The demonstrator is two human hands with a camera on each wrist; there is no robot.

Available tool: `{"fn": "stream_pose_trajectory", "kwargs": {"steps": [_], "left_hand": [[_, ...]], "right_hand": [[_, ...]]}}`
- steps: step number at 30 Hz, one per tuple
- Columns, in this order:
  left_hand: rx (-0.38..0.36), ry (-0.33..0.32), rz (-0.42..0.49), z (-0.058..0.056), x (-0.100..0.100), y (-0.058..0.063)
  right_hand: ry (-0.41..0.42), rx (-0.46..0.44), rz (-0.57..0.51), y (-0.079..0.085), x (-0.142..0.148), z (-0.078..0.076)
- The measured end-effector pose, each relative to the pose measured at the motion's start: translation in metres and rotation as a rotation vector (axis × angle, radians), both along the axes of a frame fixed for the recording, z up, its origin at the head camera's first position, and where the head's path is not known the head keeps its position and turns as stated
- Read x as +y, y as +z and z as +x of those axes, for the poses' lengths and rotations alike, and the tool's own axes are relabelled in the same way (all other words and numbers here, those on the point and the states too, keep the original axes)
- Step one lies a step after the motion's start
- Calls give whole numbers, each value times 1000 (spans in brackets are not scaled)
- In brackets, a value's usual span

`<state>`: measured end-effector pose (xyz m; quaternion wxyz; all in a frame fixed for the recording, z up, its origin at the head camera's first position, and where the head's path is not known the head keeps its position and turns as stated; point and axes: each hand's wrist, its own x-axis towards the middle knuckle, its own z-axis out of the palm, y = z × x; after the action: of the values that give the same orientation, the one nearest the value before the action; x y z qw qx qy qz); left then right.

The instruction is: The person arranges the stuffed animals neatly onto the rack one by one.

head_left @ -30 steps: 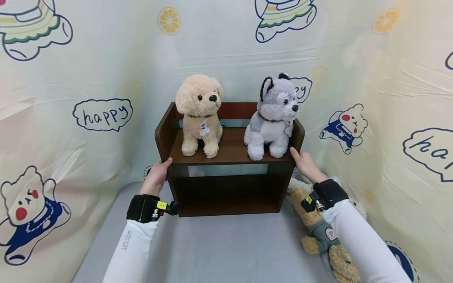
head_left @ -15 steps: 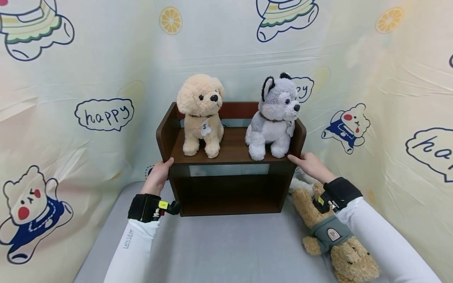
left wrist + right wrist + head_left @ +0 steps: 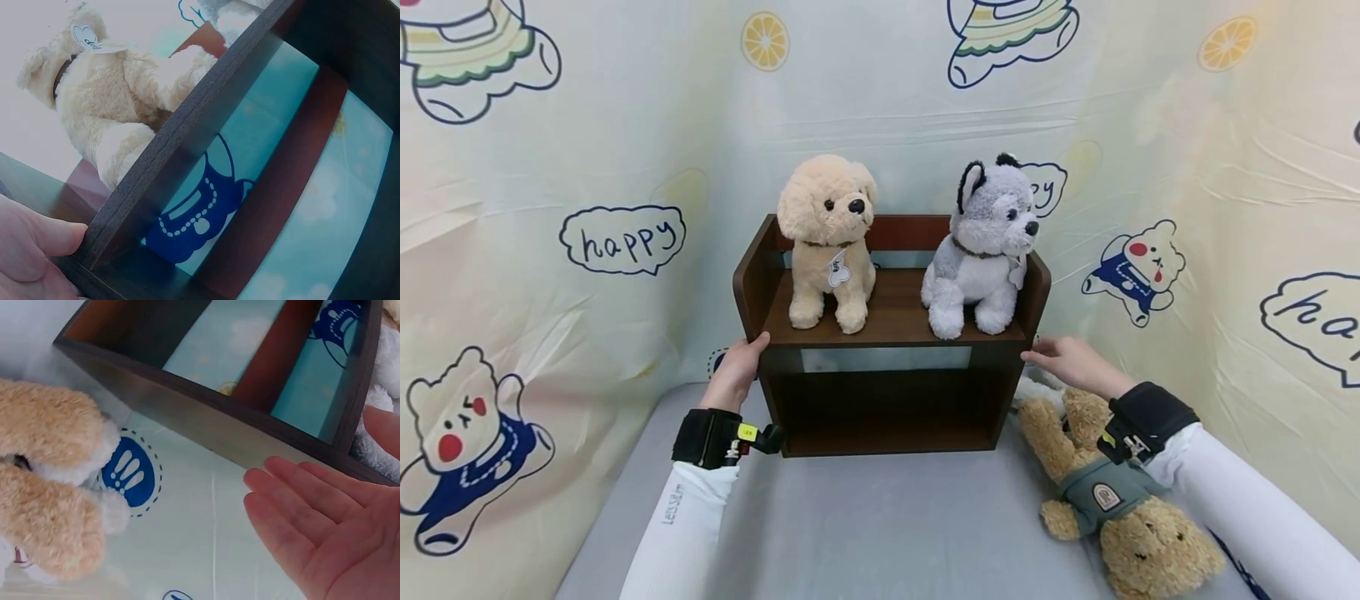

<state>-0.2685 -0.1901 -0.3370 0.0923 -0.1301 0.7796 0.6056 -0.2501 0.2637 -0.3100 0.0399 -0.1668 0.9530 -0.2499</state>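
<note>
A dark brown two-tier wooden shelf (image 3: 895, 336) stands upright at the back of the grey surface. My left hand (image 3: 737, 371) grips its left side panel, thumb on the front edge; the fingers are mostly hidden. Beside the right panel is my right hand (image 3: 1073, 363), its fingers (image 3: 300, 500) straight and palm showing in the right wrist view. Whether it touches the wood I cannot tell. On the upper board sit a cream plush dog (image 3: 827, 242) at left and a grey-and-white plush husky (image 3: 981, 250) at right.
A tan teddy bear (image 3: 1105, 500) in a green shirt lies head toward me at the right, partly under my right forearm. Something white and fluffy (image 3: 1037, 390) lies behind it. Printed cloth walls (image 3: 647, 150) enclose the back and sides.
My right hand has come off the shelf's front right edge and moved lower and outward, its fingers straightening. The left hand keeps its grip. The shelf and plush dogs look unmoved.
</note>
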Motion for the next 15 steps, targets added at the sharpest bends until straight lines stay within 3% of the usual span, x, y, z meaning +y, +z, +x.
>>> {"fn": "stream_pose_trajectory", "kwargs": {"steps": [5,15], "left_hand": [[8,-1,5,0,0,-1],[11,-4,21,2,1,3]], "right_hand": [[44,1,44,-2,7,7],[32,-81,146,-7,19,24]]}}
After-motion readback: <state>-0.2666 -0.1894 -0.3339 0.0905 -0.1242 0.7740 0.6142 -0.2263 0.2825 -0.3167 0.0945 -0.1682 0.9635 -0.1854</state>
